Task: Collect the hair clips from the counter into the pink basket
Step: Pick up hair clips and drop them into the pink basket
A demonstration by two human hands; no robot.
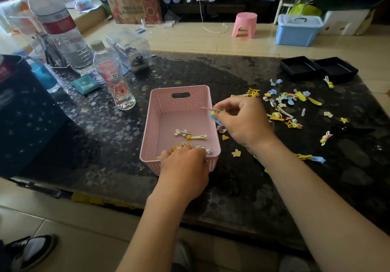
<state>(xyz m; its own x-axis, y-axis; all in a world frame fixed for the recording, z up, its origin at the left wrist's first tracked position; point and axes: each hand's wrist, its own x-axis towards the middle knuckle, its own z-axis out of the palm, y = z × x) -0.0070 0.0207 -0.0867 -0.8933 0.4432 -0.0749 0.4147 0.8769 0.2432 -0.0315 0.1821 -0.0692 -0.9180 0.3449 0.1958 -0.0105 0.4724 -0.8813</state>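
Here the perforated plastic pink basket (179, 111) sits mid-worktop (211, 77) (dark speckled stone). The right hand (242, 121) pinches slim clips (215, 113) over its right rim; the left hand (185, 166) curls over the near rim, its grip hidden. Star-shaped hair clips (282, 107) litter the right side.

- A home living room: tiled floor (190, 37) upper centre.
- Pink stool (244, 24) and blue storage box (298, 29), upper right.
- Water bottles (61, 28) on the counter (232, 77), upper left.
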